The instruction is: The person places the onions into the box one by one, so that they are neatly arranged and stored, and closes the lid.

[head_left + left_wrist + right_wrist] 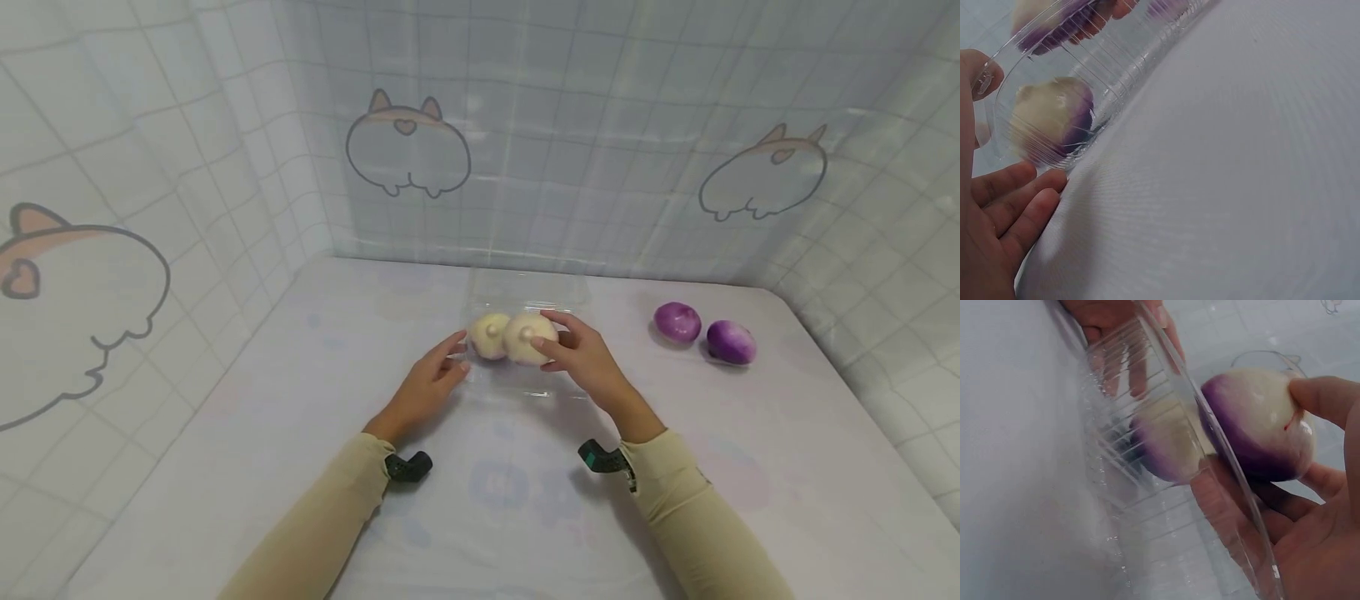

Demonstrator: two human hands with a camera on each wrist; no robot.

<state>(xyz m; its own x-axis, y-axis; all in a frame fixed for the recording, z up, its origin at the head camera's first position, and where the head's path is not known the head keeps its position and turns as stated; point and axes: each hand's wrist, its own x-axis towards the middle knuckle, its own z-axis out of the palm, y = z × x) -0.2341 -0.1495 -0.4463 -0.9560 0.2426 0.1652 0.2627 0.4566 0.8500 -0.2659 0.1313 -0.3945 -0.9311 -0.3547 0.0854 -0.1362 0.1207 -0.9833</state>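
Observation:
My right hand (592, 362) grips a cream turnip (531, 337) with a purple underside, thumb and fingers around it, over a clear plastic box (517, 383). In the right wrist view this turnip (1260, 422) overlaps the box's rim. Another turnip (489, 337) sits inside the box on the left; the left wrist view shows this turnip (1054, 119) through the ribbed wall. At the box's left edge is my left hand (423, 387), holding the rim with its thumb side. Its other fingers (1022, 209) extend loosely along the outer wall near the base.
Two more turnips lie on the white-covered table (360, 533) to the right: one turnip (677, 322) farther back, the other turnip (731, 342) beside it. The box's clear lid (525, 289) lies flat toward the tiled-pattern back curtain (555, 167). Patterned sheets also enclose both sides.

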